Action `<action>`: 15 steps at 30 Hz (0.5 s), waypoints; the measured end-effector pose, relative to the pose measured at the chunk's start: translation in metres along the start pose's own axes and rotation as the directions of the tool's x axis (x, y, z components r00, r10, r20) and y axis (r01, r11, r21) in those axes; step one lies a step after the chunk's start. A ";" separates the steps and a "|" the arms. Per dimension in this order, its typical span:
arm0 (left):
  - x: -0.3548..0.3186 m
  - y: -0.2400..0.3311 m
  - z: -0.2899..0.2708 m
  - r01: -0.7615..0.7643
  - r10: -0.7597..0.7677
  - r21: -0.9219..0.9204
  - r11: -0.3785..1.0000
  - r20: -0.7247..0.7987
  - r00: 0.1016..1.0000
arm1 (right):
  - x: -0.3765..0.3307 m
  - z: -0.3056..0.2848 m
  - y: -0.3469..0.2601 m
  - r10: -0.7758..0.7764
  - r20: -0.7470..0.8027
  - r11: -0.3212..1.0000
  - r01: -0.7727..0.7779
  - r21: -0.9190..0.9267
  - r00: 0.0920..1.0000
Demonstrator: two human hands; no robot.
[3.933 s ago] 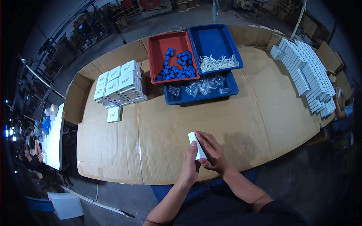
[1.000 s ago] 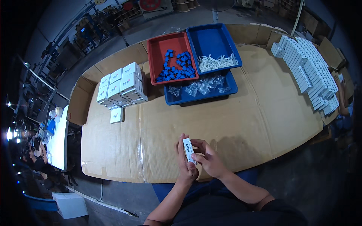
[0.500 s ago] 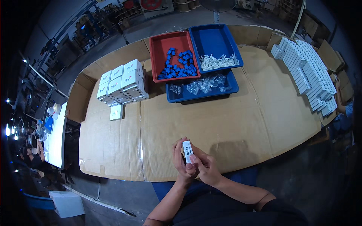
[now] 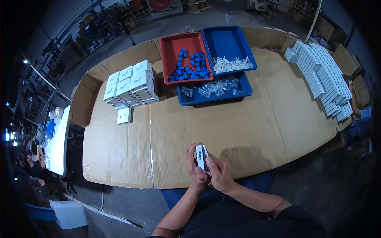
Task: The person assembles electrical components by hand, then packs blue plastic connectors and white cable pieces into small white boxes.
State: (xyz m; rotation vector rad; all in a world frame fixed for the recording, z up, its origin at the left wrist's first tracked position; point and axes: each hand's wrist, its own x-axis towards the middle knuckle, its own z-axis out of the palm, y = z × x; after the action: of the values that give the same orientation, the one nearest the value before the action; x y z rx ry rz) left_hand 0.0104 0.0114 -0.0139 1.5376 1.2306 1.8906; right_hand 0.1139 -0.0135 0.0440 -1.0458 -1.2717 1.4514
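Observation:
Close to my body, above the table's near edge, a small white box (image 4: 200,158) is held up between my two hands. Its narrow printed side faces up. My left hand (image 4: 192,166) wraps round the box's left side, with the thumb pressed on its lower end. At the other side, my right hand (image 4: 222,177) grips it, thumb and fingers along the right edge, where a white strip, perhaps a flap, stands slightly apart. My palms and fingers hide the underside of the box.
White boxes stand stacked (image 4: 131,85) at the left, with a single white box (image 4: 124,116) before them. A red tray (image 4: 168,47) holds blue parts; a blue tray (image 4: 224,39) holds white pieces. Under them, another blue tray (image 4: 190,101) holds clear bags. Box rows (image 4: 323,79) line the right.
The box has turned a little in my hands and shifted slightly right. My right thumb has moved from its printed side to its right edge, where a white strip now shows.

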 end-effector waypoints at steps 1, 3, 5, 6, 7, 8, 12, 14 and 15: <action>-0.001 0.000 -0.001 0.002 -0.002 -0.003 1.000 -0.001 1.000 | -0.002 0.003 0.000 -0.073 -0.067 0.997 0.071 -0.025 0.995; -0.003 0.000 -0.002 0.018 -0.017 -0.010 1.000 0.033 0.999 | -0.002 0.003 0.002 -0.142 -0.130 0.989 0.136 -0.056 0.981; 0.004 0.009 -0.004 0.100 -0.100 0.005 0.995 0.103 0.990 | 0.006 -0.010 0.003 0.163 0.028 0.987 -0.163 -0.011 0.986; 0.009 0.013 -0.005 0.176 -0.178 0.027 0.984 0.173 0.969 | 0.013 -0.014 0.002 0.114 0.060 0.993 -0.114 -0.015 0.992; 0.009 0.011 -0.007 0.181 -0.183 0.027 0.983 0.170 0.968 | 0.018 -0.019 0.003 0.119 0.063 0.993 -0.118 -0.017 0.991; 0.008 0.006 -0.009 0.176 -0.173 0.005 0.984 0.219 0.960 | 0.021 -0.027 0.004 0.093 0.138 0.996 -0.094 -0.001 0.986; 0.001 0.003 -0.020 0.434 -0.375 -0.245 0.867 0.254 0.892 | 0.024 -0.051 -0.004 0.055 0.309 0.973 0.019 -0.232 0.949; 0.005 0.006 -0.020 0.566 -0.498 -0.402 0.720 0.268 0.825 | 0.025 -0.059 -0.008 -0.030 0.344 0.830 0.215 -0.515 0.939; 0.006 0.006 -0.020 0.616 -0.534 -0.391 0.684 0.308 0.788 | 0.025 -0.060 -0.007 -0.035 0.350 0.828 0.223 -0.514 0.936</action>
State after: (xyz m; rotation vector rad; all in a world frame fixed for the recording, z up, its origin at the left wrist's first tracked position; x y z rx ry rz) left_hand -0.0088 0.0054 -0.0052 0.8740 0.9250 1.4447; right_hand 0.1671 0.0248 0.0438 -1.0727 -2.0481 1.2059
